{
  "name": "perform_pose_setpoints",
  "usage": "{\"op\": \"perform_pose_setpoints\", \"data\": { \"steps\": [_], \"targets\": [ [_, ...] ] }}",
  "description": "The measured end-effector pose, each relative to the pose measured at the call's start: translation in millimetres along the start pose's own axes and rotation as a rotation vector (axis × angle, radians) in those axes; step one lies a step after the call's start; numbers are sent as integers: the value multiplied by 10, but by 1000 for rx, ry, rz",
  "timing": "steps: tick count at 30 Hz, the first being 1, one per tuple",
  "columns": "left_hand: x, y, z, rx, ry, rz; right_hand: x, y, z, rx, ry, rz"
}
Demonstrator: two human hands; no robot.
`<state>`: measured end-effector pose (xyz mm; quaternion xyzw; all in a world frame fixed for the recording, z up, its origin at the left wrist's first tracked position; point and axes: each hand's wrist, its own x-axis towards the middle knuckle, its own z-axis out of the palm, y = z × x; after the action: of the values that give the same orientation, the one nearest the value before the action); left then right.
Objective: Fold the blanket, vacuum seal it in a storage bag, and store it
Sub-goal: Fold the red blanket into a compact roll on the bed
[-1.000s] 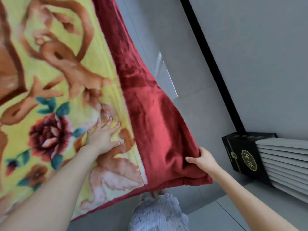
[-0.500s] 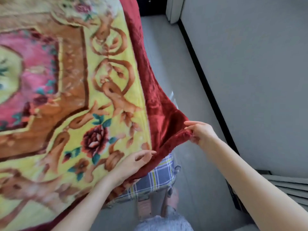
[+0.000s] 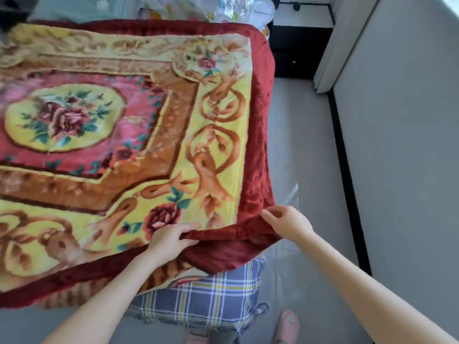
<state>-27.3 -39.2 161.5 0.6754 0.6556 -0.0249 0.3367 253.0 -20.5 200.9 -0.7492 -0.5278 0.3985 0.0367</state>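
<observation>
Head view: blanket [image 3: 124, 145] over plaid bedding [image 3: 198, 301], plastic bags [image 3: 236, 8] behind, slipper [image 3: 285, 324] below

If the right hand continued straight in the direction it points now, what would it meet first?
Probably the blanket itself: the right hand pinches its red border, and the patterned top lies beyond.

two bare forearms come in from the bottom edge, uncovered along all the length that shows, ending in the left hand [image 3: 171, 240] and the right hand [image 3: 288, 223], both bare too. one foot wears a salmon-pink slipper [image 3: 286, 324] with a smooth rounded top; the blurred tip of a second pink slipper [image 3: 196, 340] shows at the bottom edge.
</observation>
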Motion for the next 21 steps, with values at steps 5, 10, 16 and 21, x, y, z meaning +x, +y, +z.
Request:
{"op": "perform_pose_setpoints", "data": {
  "steps": [5,10,16,21],
  "targets": [
    [-39,270,-71,21,46,-66,191,-190,-86,-588,-68,-530],
    [-189,452,-147,91,137,-89,427,-263,-151,-742,45,-766],
    [-91,275,-191,74,177,-183,757,-373,-514,-786,84,-887],
    [250,-135,-359,200,188,-222,1125,-516,-667,-729,82,-835]
  ]
}}
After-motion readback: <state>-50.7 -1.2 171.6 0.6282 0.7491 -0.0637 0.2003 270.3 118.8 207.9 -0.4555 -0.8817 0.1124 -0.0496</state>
